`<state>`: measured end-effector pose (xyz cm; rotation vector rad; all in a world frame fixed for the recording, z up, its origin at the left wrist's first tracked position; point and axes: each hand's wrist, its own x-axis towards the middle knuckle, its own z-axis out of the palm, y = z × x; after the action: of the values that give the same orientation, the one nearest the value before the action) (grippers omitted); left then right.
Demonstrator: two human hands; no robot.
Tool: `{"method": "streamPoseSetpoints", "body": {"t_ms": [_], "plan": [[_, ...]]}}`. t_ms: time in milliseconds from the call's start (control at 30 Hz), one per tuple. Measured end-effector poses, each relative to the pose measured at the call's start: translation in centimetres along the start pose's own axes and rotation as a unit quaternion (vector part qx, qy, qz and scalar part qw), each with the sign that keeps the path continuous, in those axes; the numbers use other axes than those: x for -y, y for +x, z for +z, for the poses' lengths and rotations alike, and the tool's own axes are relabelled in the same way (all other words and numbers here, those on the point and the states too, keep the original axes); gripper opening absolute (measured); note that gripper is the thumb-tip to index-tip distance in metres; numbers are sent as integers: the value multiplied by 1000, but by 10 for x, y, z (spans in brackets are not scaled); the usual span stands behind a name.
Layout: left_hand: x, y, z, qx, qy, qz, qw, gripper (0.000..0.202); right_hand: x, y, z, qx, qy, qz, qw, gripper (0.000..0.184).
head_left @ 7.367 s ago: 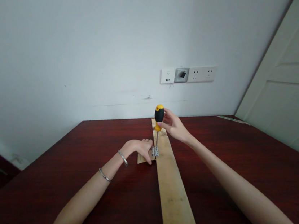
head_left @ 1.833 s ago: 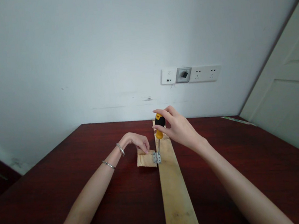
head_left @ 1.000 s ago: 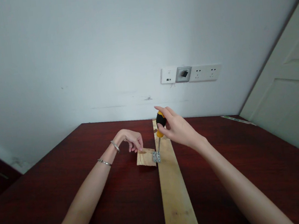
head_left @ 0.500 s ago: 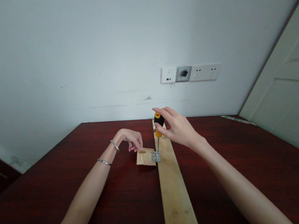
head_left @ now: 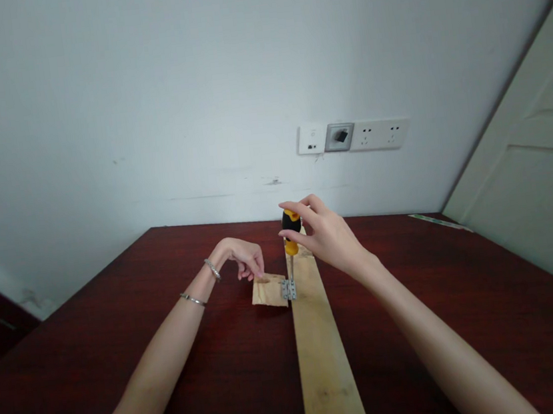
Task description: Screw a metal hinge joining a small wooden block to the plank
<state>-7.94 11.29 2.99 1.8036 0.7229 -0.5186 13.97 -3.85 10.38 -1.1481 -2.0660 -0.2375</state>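
Note:
A screwdriver (head_left: 290, 232) with a yellow and black handle stands nearly upright in the fingers of my right hand (head_left: 328, 235). Its tip meets the right leaf of a small metal hinge (head_left: 289, 289). That leaf lies on a long wooden plank (head_left: 326, 362), while the left leaf rests on a small thin piece of wood (head_left: 269, 292). My left hand (head_left: 249, 257) pinches the upper edge of this small piece, thumb on top and wrist bent. Exactly where the screwdriver tip sits on the hinge is too small to tell.
The plank runs across a dark red table (head_left: 218, 389) toward a pale wall (head_left: 192, 96). Sockets (head_left: 371, 136) and a switch plate are set in the wall. At the right stands a white panelled door (head_left: 545, 181); a thin strip (head_left: 439, 221) lies near the table's far right corner.
My right hand and the screwdriver handle have shifted slightly left, and the fingers have turned a little around the handle. The left hand, hinge and wood have stayed put.

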Motion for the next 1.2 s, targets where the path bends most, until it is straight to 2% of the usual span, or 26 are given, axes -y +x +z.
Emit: {"method": "streamPoseSetpoints", "body": {"t_ms": [200,333,600,800,1067,1200], "plan": [[4,0,3,-16,-13,-12,1000,33,-2,0,-1,13,3,4,1000,46],[8,-1,8,-23,-15,9,1000,32,-2,0,-1,8,-3,0,1000,46],[8,-15,20,-89,-61,-38,993,37,-3,-1,1,-6,28,7,1000,43],[13,-17,28,-110,-76,-18,991,41,0,-2,3,9,38,0,999,50],[16,-15,28,-103,-67,-22,992,43,0,-2,6,7,55,22,998,44],[18,-13,27,-101,-66,-20,993,43,0,-2,6,15,61,2,998,49]]}}
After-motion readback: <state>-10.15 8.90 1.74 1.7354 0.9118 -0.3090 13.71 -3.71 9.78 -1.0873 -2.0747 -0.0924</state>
